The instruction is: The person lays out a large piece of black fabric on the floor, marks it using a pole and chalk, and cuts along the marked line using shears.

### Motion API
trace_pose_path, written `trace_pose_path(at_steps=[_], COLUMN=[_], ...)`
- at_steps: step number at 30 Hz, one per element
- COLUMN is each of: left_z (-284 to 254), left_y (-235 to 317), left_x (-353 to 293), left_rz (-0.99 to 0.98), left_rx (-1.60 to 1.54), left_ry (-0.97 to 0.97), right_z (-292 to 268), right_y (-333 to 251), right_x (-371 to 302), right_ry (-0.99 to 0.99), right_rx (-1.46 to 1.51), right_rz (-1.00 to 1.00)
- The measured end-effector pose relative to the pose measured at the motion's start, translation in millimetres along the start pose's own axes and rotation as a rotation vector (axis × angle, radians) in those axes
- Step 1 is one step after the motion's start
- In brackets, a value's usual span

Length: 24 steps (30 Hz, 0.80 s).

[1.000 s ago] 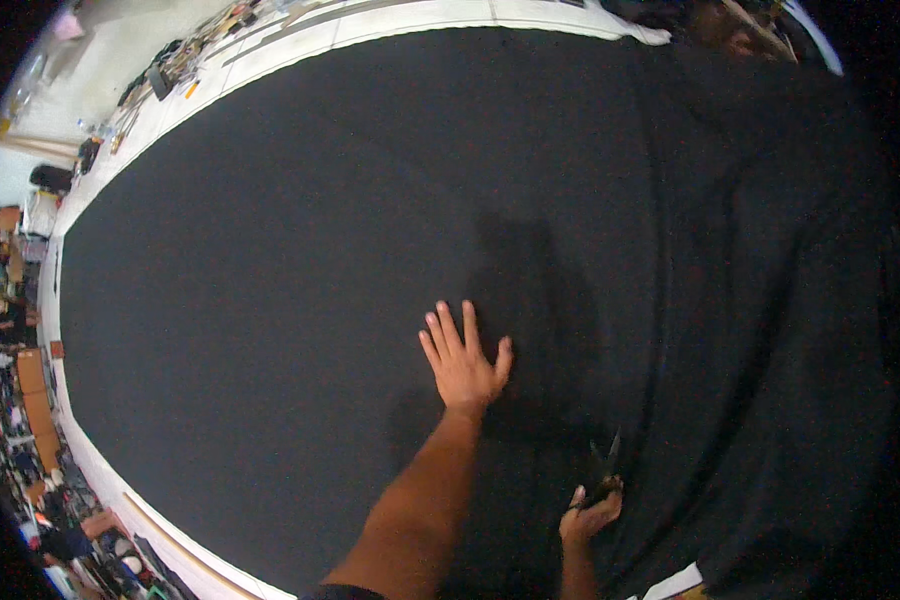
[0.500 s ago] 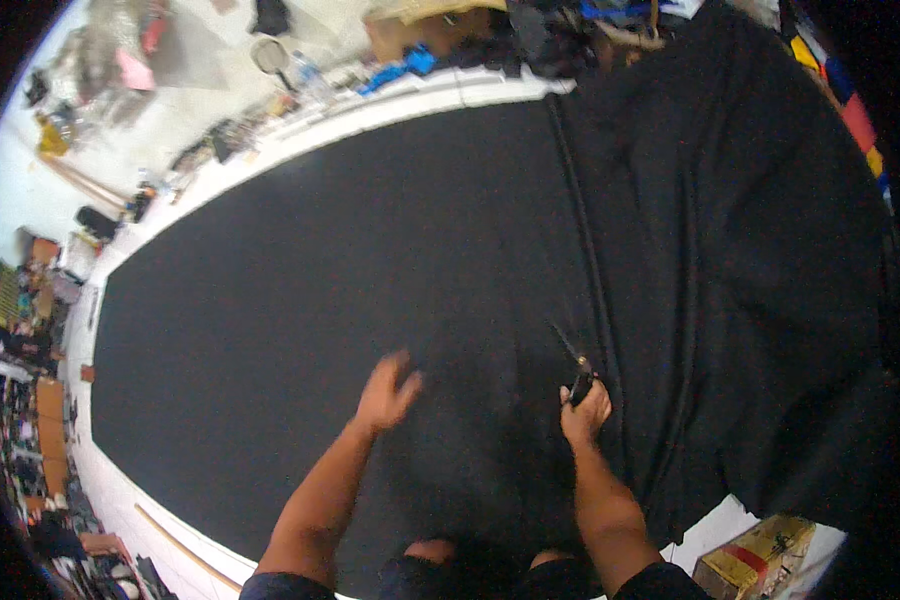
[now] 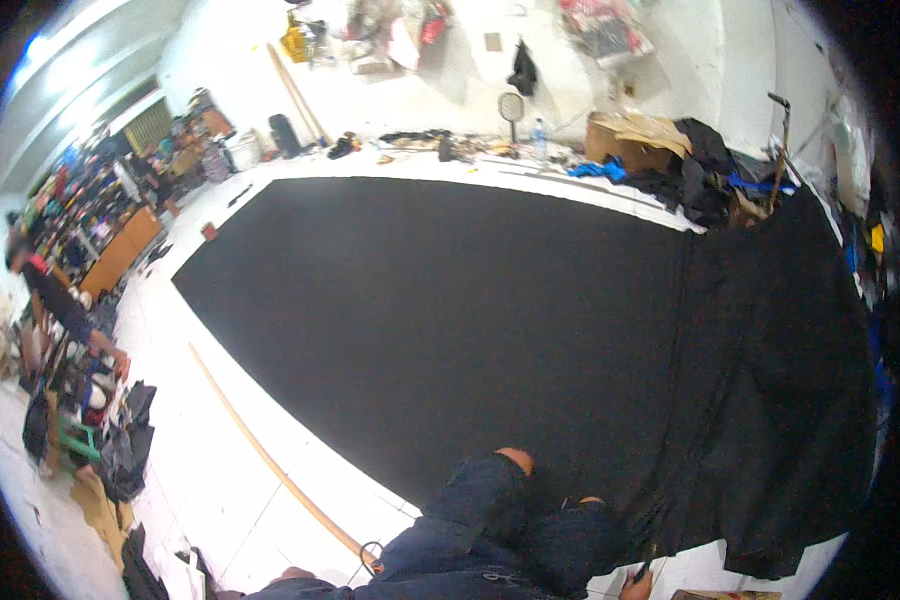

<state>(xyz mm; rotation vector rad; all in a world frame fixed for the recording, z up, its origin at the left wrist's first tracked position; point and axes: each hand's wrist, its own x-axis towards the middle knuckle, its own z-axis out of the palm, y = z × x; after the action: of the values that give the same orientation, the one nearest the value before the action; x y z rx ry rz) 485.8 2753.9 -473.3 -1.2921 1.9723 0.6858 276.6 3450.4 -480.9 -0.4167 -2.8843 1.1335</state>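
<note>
A wide black cloth [image 3: 450, 300] lies spread flat over the white tiled floor, its right part in loose folds. At the bottom edge, beside the cloth's near right border, my right hand [image 3: 637, 584] is closed on the dark handle of the scissors [image 3: 642, 571]; most of them is hidden or out of the picture. A small patch of skin at the lower left seems to be my left hand [image 3: 292, 574], with its fingers hidden. My knees, in dark shorts, rest at the near edge of the cloth.
A long wooden stick [image 3: 260, 450] lies on the tiles to the left, a dark ring [image 3: 371, 557] near its end. A co-worker [image 3: 60, 300] bends among piled goods at far left. Along the back wall stand a cardboard box [image 3: 625, 145], a bottle [image 3: 539, 140] and a racket [image 3: 511, 110].
My view has swung up and left, bringing in the wall and co-worker. Both hands have drawn back from over the cloth to the bottom edge, the scissors still in the right.
</note>
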Motion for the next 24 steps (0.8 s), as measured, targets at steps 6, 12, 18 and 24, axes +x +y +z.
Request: trace_pose_path(at_steps=[6,12,18,24], left_z=[64.2,30.2,13.5,69.7], left_y=[0.9,117.7,-11.3,-38.9], left_x=[6.2,-8.5,32.8,24.3], left_rz=[0.253,0.715,0.393,-0.022], left_rx=[-0.012,-0.399,-0.118,-0.136], left_ry=[0.041,0.133,0.128,0.018], right_z=[44.1,98.4,142.0,97.6], right_y=[84.7,135.1,145.7,225.2], right_x=[-158.2,-180.5,-187.4,-175.1], right_ry=[0.066,0.324,-0.035,-0.460], right_rx=[-0.204,-0.265,-0.147,-0.818], right_rz=[0.469,0.858,0.819,0.024])
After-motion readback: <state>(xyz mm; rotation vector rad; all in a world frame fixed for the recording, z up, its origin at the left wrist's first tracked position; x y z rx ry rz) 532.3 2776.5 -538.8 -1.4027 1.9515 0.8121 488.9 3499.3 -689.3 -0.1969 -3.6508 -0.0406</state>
